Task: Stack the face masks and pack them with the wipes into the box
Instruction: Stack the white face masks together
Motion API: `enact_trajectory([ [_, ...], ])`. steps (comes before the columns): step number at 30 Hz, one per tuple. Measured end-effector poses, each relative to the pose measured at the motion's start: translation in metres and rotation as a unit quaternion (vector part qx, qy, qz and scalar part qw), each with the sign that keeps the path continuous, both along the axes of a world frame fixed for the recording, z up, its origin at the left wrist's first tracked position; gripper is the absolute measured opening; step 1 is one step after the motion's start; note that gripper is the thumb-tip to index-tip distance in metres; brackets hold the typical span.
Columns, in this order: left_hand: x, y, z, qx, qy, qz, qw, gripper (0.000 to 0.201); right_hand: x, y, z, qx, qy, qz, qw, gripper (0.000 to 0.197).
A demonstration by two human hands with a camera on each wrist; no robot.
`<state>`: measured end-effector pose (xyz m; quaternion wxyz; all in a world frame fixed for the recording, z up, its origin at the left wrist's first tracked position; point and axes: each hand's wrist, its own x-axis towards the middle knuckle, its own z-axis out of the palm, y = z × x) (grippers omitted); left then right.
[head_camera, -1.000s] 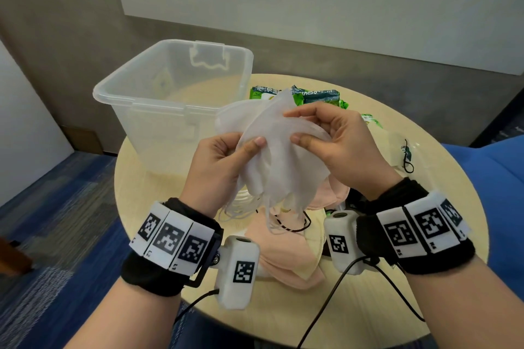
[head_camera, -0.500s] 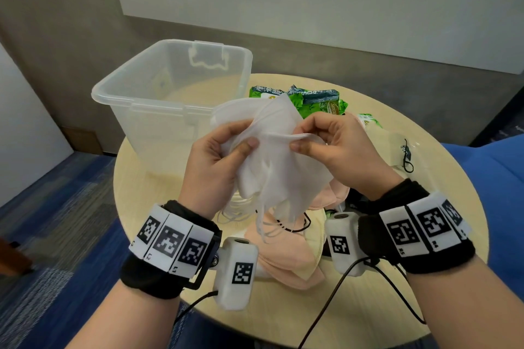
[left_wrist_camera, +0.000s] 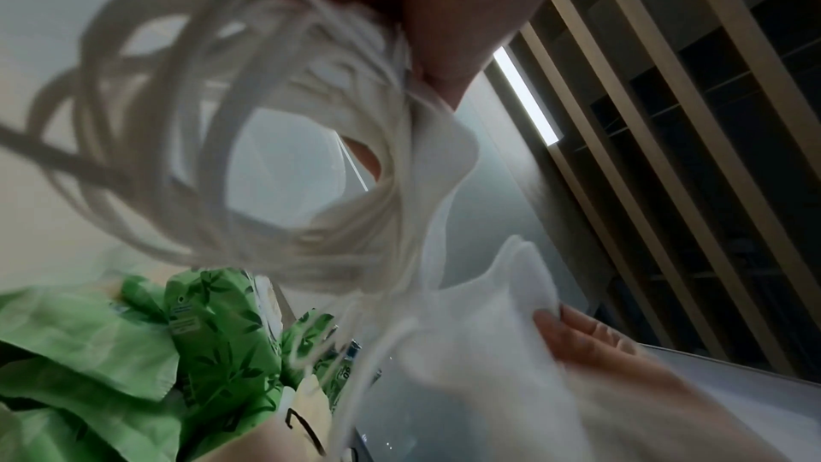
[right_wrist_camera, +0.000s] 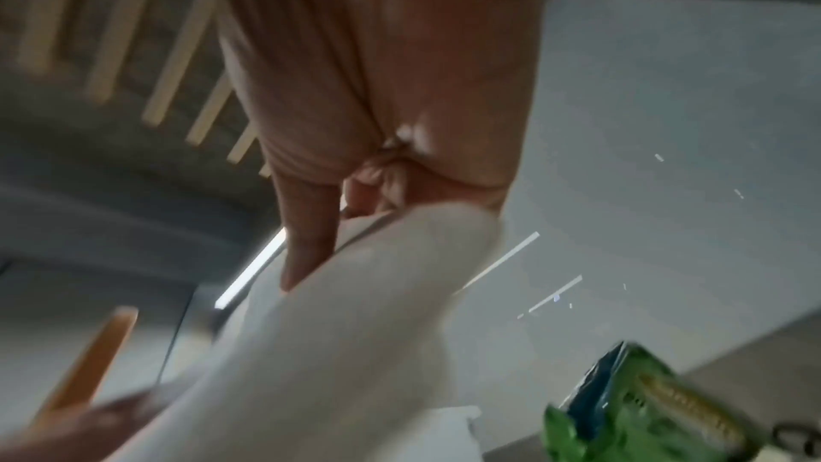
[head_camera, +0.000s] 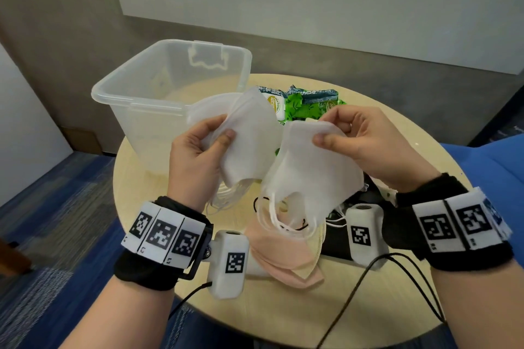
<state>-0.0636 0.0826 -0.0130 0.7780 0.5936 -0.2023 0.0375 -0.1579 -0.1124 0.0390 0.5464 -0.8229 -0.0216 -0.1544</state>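
L hand (head_camera: 198, 156) pinches one white mask bunch (head_camera: 249, 133), R hand (head_camera: 365, 144) pinches another (head_camera: 309, 176), above tabletop (head_camera: 136, 178) near box (head_camera: 170, 93). Wipes (head_camera: 306, 105) behind; label text unreadable.

Both wrist views are motion-blurred. The white masks (head_camera: 306, 167) hide most of the wipes packs (head_camera: 303, 106), and the black item (head_camera: 337, 246) under the right wrist cannot be identified.
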Motion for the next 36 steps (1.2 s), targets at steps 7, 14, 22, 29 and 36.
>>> enact_trajectory([
  [7, 0.001, -0.001, -0.002, 0.015, -0.012, -0.006, 1.0, 0.022, -0.009, 0.007, 0.005, 0.151, -0.002, 0.058, 0.987, 0.038],
  [14, -0.003, -0.006, -0.003, 0.016, -0.005, -0.032, 0.999, 0.024, 0.001, 0.017, 0.009, 0.05, 0.004, 0.103, 0.993, 0.015],
  [22, -0.001, 0.0, 0.001, -0.006, -0.004, -0.042, 0.999, 0.023, 0.002, 0.012, 0.013, -0.111, 0.094, 0.139, 0.98, 0.043],
  [29, 0.002, 0.003, 0.002, -0.005, -0.017, -0.04, 0.999, 0.028, -0.003, 0.001, 0.017, 0.029, 0.023, 0.066, 0.997, 0.052],
  [36, 0.0, -0.002, 0.0, -0.017, -0.017, -0.043, 0.999, 0.028, -0.008, 0.013, 0.022, 0.062, 0.025, 0.154, 0.986, 0.026],
])
